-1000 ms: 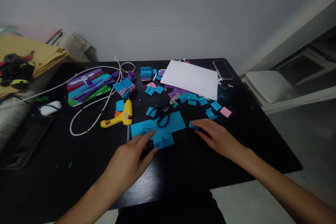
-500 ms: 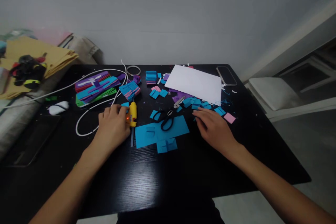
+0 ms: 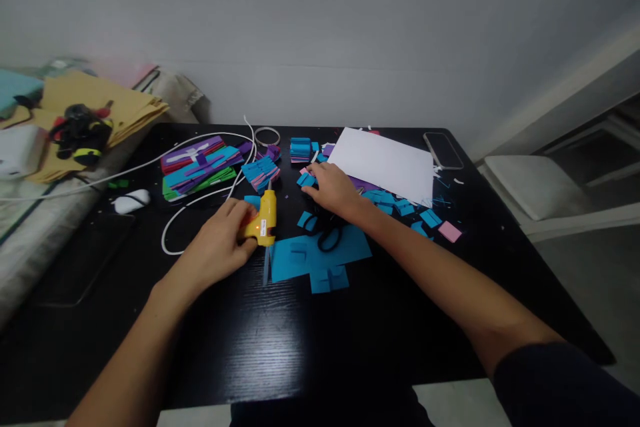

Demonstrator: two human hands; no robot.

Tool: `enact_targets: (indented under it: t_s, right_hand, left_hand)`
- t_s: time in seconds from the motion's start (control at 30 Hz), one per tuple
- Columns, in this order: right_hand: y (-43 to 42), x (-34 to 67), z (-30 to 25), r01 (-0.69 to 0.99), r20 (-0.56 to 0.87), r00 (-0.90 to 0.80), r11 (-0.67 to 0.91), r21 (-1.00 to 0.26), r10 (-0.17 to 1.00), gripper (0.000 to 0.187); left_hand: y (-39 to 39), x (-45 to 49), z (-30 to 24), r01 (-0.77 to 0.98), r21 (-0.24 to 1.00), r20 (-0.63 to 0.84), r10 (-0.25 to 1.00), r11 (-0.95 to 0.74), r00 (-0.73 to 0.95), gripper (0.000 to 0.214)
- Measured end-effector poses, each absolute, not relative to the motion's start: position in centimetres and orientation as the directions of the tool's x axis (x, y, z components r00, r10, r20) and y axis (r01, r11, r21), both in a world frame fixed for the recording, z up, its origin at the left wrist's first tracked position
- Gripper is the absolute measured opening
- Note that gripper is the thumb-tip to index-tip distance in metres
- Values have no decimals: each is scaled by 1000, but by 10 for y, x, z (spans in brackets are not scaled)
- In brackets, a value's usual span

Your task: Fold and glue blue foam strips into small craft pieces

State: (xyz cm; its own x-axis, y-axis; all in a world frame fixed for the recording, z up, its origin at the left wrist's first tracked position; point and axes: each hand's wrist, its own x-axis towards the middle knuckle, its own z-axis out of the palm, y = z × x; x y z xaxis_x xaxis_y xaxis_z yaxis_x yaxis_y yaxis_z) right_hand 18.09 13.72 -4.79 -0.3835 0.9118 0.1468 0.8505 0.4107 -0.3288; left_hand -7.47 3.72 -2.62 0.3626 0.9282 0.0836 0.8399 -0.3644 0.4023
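A yellow hot glue gun (image 3: 268, 217) is in my left hand (image 3: 223, 233), whose fingers close round its handle. The gun stands nozzle away from me with a clear glue stick (image 3: 266, 267) trailing from its back. My right hand (image 3: 334, 188) reaches over small paper pieces, thumb and fingers apart on either side of a blue paper square (image 3: 306, 179); a pink scrap peeks out by its fingertips. Beneath the right wrist lie black-handled scissors (image 3: 330, 239), partly hidden, on a blue paper sheet (image 3: 295, 260). A notched blue piece (image 3: 329, 279) lies at the sheet's near edge.
A white sheet (image 3: 385, 160) lies behind several blue squares (image 3: 383, 199) and a pink square (image 3: 450, 231). Stacked coloured strips (image 3: 200, 167), folded strips (image 3: 261, 173) and a white cable (image 3: 173, 227) are at left. A phone-shaped object (image 3: 443, 150) lies at back right.
My right hand has moved left from the blue squares by the white sheet to the small pieces near the middle. The glue gun remains in my left hand. The view has shifted slightly.
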Motion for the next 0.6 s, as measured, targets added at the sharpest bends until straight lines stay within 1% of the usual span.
enact_targets:
  t_s: [0.07, 0.1, 0.2, 0.27, 0.33, 0.4, 0.43, 0.47, 0.5, 0.53, 0.57, 0.6]
  right_hand:
    - [140, 176, -50, 858, 128, -386, 407, -313, 914, 40]
    - [141, 174, -51, 860, 122, -388, 406, -310, 914, 39]
    - [143, 172, -50, 854, 117, -393, 409, -321, 912, 31]
    - [143, 172, -46, 846, 131, -388, 409, -342, 912, 29]
    - [137, 176, -37, 834, 162, -375, 409, -369, 913, 33]
    - [122, 186, -26, 821, 204, -358, 411, -396, 911, 35]
    - [111, 193, -20, 808, 234, -349, 417, -415, 908, 34]
    - [98, 202, -16, 765, 285, -346, 445, -466, 894, 30]
    - [84, 212, -13, 726, 300, -354, 462, -509, 886, 27]
    - [69, 222, -12, 705, 276, -375, 466, -534, 885, 26]
    - [54, 233, -13, 704, 236, -398, 461, -540, 886, 26]
    - [40, 243, -16, 719, 181, -425, 452, -528, 887, 25]
  left_hand:
    - [37, -79, -22, 785, 500, 126, 927, -366, 352, 27]
    - [37, -80, -21, 742, 570, 135, 930, -355, 341, 26]
    - [37, -83, -18, 527, 798, 121, 934, -292, 336, 31]
    - [37, -82, -16, 416, 879, 88, 937, -233, 337, 32]
    - [36, -81, -13, 400, 897, 56, 946, -188, 320, 30]
    - [34, -80, -11, 427, 886, 45, 949, -182, 311, 27]
    - [33, -79, -11, 427, 884, 50, 947, -189, 316, 26]
    - [32, -78, -11, 413, 891, 50, 944, -189, 325, 25]
    - [31, -77, -11, 386, 904, 48, 941, -184, 336, 24]
    - [29, -76, -11, 353, 920, 34, 935, -168, 354, 24]
    - [28, -74, -12, 328, 933, 14, 927, -146, 374, 26]
    - [26, -73, -12, 323, 937, 6, 934, -130, 357, 28]
